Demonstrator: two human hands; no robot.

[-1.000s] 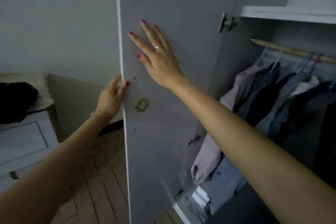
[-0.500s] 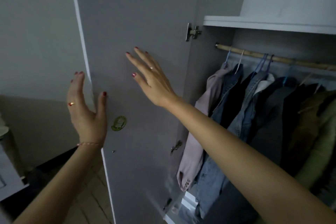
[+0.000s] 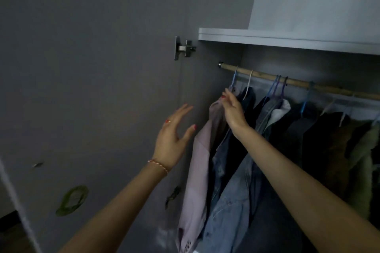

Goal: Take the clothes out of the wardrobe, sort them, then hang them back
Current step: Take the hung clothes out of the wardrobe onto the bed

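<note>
The wardrobe stands open, and its wooden rail carries several garments on hangers. A pale pink jacket hangs at the rail's left end, with a blue denim jacket beside it. Dark garments and an olive one follow to the right. My right hand reaches the pink jacket's shoulder, just under its hanger hook, with fingers stretched up against the fabric. My left hand is spread in the air between the door and the pink jacket, holding nothing.
The open grey wardrobe door fills the left, with a hinge near the top and a green sticker low down. A white shelf runs above the rail. A strip of floor shows at the bottom left.
Both hands have left the door. My right hand moved right to the pink jacket's shoulder, and my left hand moved right toward the clothes. The view has turned toward the wardrobe's inside.
</note>
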